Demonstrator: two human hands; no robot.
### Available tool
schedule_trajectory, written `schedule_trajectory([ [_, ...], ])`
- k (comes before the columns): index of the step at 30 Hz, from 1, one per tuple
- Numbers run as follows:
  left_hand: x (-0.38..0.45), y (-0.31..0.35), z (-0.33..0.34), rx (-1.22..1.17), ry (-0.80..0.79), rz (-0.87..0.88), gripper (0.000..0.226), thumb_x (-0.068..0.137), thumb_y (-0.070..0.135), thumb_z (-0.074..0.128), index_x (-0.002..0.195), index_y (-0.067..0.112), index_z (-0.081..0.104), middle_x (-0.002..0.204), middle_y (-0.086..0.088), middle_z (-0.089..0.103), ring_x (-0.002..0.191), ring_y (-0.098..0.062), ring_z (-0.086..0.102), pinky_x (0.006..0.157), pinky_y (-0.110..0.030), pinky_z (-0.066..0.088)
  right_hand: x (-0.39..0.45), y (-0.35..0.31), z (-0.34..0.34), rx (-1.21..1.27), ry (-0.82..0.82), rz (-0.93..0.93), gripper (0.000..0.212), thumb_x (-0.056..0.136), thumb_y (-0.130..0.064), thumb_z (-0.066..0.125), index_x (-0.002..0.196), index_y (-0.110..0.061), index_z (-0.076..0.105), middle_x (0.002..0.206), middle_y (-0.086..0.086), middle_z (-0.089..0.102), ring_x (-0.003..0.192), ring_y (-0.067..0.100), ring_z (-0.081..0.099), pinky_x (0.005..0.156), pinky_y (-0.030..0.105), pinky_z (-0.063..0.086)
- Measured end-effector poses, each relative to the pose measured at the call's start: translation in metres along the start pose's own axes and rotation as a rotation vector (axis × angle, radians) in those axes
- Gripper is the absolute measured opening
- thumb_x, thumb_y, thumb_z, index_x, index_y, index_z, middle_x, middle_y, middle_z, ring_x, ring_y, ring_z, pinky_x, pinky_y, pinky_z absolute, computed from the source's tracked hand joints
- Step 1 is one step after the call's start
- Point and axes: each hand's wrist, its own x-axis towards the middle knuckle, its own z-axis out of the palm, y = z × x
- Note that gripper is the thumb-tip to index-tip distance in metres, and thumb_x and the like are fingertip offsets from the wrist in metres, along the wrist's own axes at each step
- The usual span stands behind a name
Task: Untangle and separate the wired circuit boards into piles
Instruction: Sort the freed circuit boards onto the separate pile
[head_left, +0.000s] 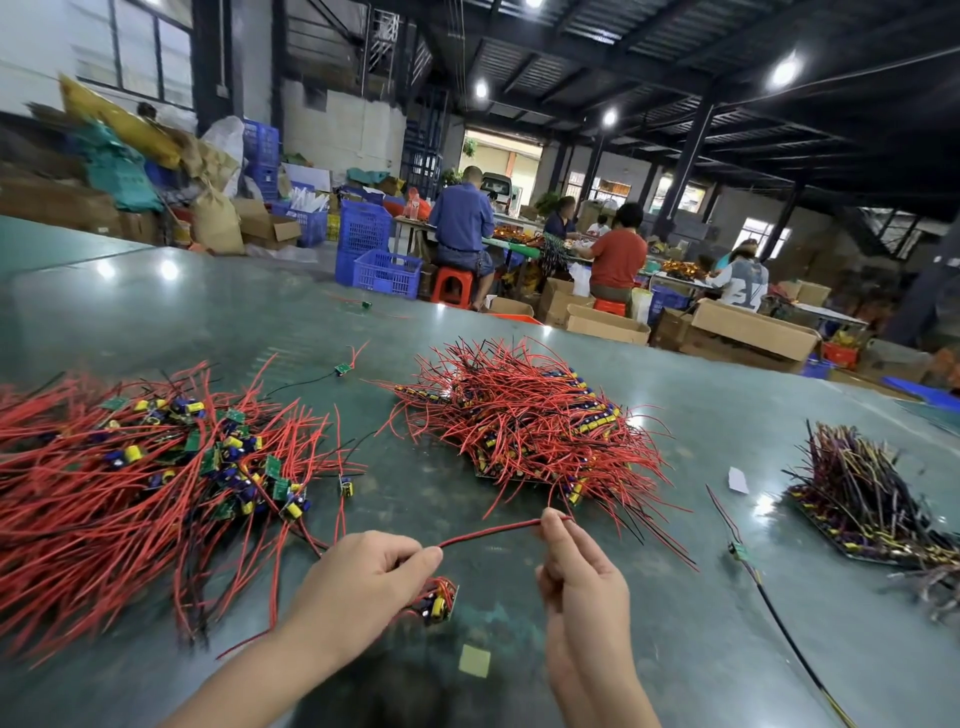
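Green glossy worktop (675, 649) fills the near view. Nearest, the left hand (363, 582) grips a small bunch of wired circuit boards (439, 603) and pinches one end of a red wire (488, 531); the right hand (582, 571) pinches its other end, the wire stretched between them. Beyond lie a loose tangled heap (130, 467) at left, a neater pile (530, 415) centre, and a darker-wired pile (862, 493), perhaps blurred, right. Farther off, seated workers (462, 223).

One head-worn wide-angle view looks forward and down, close over the tabletop (675, 649), toward the hall beyond.
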Motion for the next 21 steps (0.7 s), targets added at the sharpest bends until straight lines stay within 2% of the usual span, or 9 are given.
schedule_trajectory([
  [4,-0.003,0.003,-0.001,0.164,0.035,0.065,0.04,0.089,0.05,0.048,0.057,0.027,0.045,0.048,0.004,0.04,0.051,-0.012,0.039,0.046,-0.024,0.02,0.003,-0.003,-0.003,0.027,0.007,-0.022,0.007,0.081,-0.014,0.066,0.084,-0.01,0.07,0.064,0.001,0.068,0.04,0.001,0.037,0.05,0.014,0.038],
  [7,-0.002,0.003,-0.004,0.172,0.046,0.086,0.042,0.09,0.052,0.046,0.058,0.024,0.042,0.049,0.004,0.04,0.051,-0.011,0.04,0.047,-0.025,0.021,0.005,-0.003,-0.004,0.057,-0.031,-0.002,0.008,0.079,-0.014,0.065,0.083,-0.009,0.069,0.062,-0.001,0.065,0.041,0.001,0.037,0.053,0.017,0.037],
  [10,0.001,0.002,-0.008,0.231,0.1,0.083,0.044,0.09,0.053,0.045,0.06,0.021,0.041,0.052,0.005,0.044,0.05,-0.012,0.039,0.05,-0.026,0.023,0.006,-0.003,-0.001,0.205,-0.144,0.105,0.009,0.071,-0.015,0.064,0.078,-0.009,0.065,0.061,0.0,0.06,0.04,0.002,0.036,0.043,0.014,0.036],
  [12,0.003,0.0,-0.011,0.25,0.121,0.084,0.05,0.089,0.054,0.046,0.058,0.015,0.038,0.051,0.005,0.044,0.049,-0.013,0.038,0.05,-0.027,0.023,0.005,-0.003,-0.001,0.238,-0.182,0.091,0.009,0.069,-0.015,0.064,0.077,-0.01,0.064,0.059,0.0,0.059,0.04,0.002,0.039,0.041,0.013,0.039],
  [16,0.001,0.001,-0.01,0.265,0.117,0.085,0.052,0.088,0.056,0.046,0.059,0.013,0.039,0.051,0.004,0.044,0.048,-0.014,0.037,0.048,-0.025,0.022,0.005,-0.003,-0.008,-0.109,-0.103,-0.196,0.008,0.076,-0.02,0.067,0.072,-0.015,0.072,0.064,-0.002,0.067,0.048,-0.001,0.048,0.049,0.009,0.041],
  [18,0.003,-0.001,-0.012,0.249,0.151,0.06,0.049,0.088,0.055,0.047,0.058,0.016,0.04,0.048,0.002,0.043,0.048,-0.012,0.039,0.05,-0.027,0.026,0.007,-0.003,-0.008,-0.205,-0.146,-0.303,0.008,0.08,-0.015,0.067,0.075,-0.017,0.074,0.066,-0.006,0.068,0.053,-0.003,0.052,0.054,0.006,0.041],
  [20,0.007,-0.005,-0.017,0.227,0.203,-0.015,0.034,0.091,0.047,0.047,0.064,0.025,0.044,0.053,0.005,0.052,0.055,-0.01,0.049,0.055,-0.03,0.033,0.007,0.0,-0.004,-0.306,-0.237,-0.307,0.01,0.081,-0.009,0.068,0.086,-0.017,0.072,0.074,-0.007,0.071,0.06,-0.004,0.057,0.059,0.006,0.043],
  [21,0.009,-0.008,-0.021,0.248,0.229,-0.052,0.021,0.092,0.042,0.047,0.075,0.03,0.045,0.061,0.007,0.058,0.063,-0.013,0.054,0.058,-0.03,0.036,0.006,0.003,-0.001,-0.393,-0.283,-0.297,0.016,0.081,-0.008,0.069,0.093,-0.018,0.069,0.079,-0.006,0.072,0.064,-0.003,0.059,0.062,0.007,0.044],
])
